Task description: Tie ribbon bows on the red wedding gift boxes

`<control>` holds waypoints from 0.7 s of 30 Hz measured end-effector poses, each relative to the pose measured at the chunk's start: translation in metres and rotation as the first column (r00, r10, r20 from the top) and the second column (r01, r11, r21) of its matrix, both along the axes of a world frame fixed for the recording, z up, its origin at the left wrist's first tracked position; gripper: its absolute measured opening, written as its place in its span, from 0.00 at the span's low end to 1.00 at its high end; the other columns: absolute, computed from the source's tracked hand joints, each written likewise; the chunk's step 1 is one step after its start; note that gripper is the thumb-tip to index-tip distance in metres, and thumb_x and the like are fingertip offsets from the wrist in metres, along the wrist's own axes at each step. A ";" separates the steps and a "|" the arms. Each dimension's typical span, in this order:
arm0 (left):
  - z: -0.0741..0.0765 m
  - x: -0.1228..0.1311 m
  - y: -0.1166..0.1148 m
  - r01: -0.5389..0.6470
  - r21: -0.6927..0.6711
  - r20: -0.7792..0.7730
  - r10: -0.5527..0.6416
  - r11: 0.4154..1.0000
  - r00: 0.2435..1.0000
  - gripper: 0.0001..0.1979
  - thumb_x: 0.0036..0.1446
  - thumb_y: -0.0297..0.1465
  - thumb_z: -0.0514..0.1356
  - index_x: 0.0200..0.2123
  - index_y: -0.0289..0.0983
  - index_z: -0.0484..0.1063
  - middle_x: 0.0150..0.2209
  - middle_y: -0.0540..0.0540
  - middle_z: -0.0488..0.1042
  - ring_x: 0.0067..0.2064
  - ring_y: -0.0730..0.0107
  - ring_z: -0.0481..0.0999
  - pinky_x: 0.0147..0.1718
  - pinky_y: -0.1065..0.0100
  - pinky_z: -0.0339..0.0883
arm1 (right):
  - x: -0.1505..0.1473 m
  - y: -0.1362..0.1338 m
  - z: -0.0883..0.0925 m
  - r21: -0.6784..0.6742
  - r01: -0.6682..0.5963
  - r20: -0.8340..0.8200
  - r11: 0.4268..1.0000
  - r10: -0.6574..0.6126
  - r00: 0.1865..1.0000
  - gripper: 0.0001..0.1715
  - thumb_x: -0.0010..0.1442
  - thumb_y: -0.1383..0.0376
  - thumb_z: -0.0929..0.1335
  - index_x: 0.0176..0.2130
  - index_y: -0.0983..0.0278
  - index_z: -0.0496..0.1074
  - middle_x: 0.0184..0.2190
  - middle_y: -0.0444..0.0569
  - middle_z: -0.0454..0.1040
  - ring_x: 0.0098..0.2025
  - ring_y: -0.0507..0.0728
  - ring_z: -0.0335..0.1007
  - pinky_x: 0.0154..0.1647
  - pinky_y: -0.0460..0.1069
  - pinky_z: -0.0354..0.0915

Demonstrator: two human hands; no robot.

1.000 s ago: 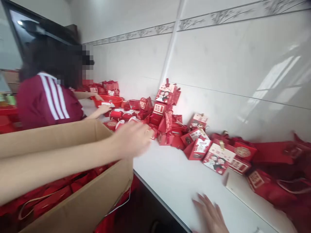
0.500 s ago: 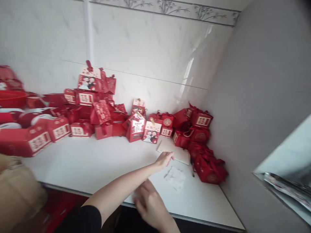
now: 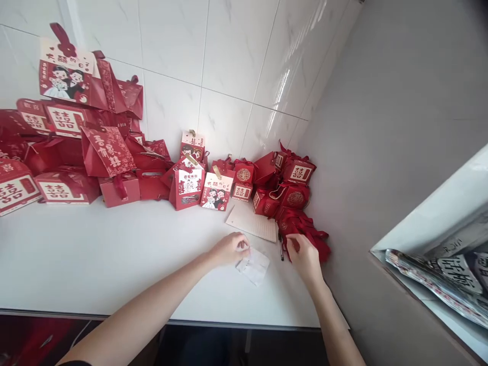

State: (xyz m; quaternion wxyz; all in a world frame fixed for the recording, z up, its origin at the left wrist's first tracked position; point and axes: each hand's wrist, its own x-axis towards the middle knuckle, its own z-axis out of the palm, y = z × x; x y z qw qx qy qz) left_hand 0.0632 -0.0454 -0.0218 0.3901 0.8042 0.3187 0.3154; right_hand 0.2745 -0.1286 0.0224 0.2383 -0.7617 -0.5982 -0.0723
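My left hand [image 3: 231, 249] is over the table, its fingers curled in toward the thumb. Its fingertips are at the upper left corner of a thin white paper packet [image 3: 254, 267] lying on the table; whether they grip it is hard to see. To the right, my right hand [image 3: 306, 258] hovers with bent fingers apart from the thumb and nothing visible in them. Just left of it lies a dark pen [image 3: 281, 248]. Behind the fingers are red gift boxes with ribbons [image 3: 299, 222], partly hidden by the hand. A lined notepad [image 3: 252, 223] lies beyond both hands.
Red wedding gift boxes [image 3: 68, 188] are stacked along the tiled wall on the left, with smaller upright boxes [image 3: 217, 190] in the middle. A grey wall [image 3: 354, 152] bounds the right side. At far right, a shelf holds printed packages [image 3: 438, 284]. The white table [image 3: 125, 254] has a dark front edge.
My right hand has come up from below my left forearm to the right, beside the red boxes. My left hand has shifted left to the packet's corner. The view has moved closer.
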 end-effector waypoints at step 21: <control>0.008 -0.040 -0.001 0.401 0.063 -0.312 -0.364 0.914 0.878 0.38 0.43 0.20 0.53 0.60 0.40 0.49 0.57 0.46 0.64 0.59 0.61 0.60 0.56 0.60 0.54 | -0.026 0.043 -0.023 -0.457 0.255 0.195 0.852 -0.184 0.963 0.24 0.61 0.76 0.53 0.57 0.74 0.52 0.41 0.64 0.70 0.39 0.66 0.72 0.34 0.54 0.65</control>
